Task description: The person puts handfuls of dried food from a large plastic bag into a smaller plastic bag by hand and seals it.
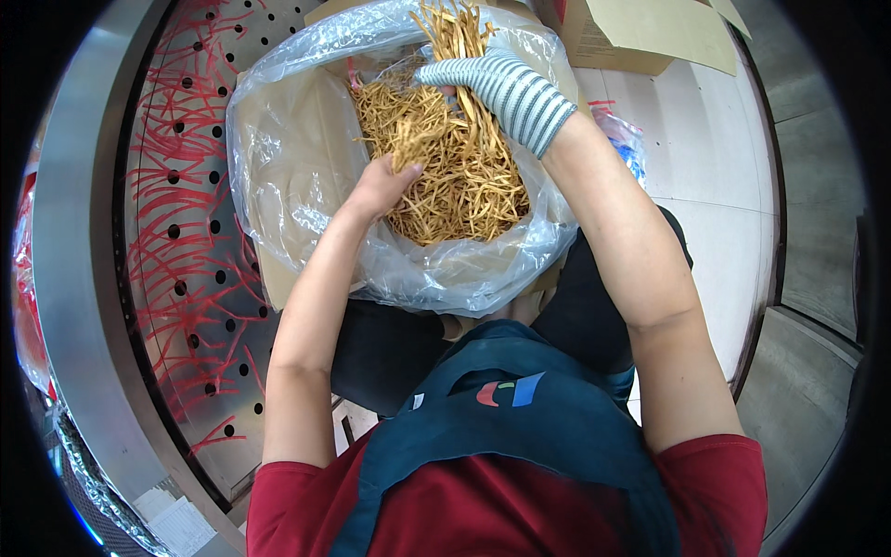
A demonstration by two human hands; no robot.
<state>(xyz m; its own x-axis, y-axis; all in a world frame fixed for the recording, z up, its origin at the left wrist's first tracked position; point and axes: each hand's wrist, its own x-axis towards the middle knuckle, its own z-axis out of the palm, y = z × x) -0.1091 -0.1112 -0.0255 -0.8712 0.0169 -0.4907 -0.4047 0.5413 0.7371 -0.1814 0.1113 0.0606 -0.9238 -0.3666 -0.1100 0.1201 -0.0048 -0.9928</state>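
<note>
My left hand [384,185] is bare and pinches a small tuft of dried golden-brown strips [411,143]. In a grey-and-white striped glove, my right hand [480,78] grips a longer bundle of the same strips [459,35], its ends sticking up past the fingers and hanging below them. Both hands are over a loose pile of dried strips [452,202] in a clear plastic bag [292,153]. The bag lines a cardboard box [268,275], its rim folded outward. My gloved fingers are partly hidden by the bundle.
Left of the box stands a perforated metal panel [202,264] with many thin red strips on it, beside a steel frame [76,230]. Another open cardboard box [619,52] is at upper right. A small plastic packet [626,150] lies on the tiled floor [717,230]. My knees flank the lined box.
</note>
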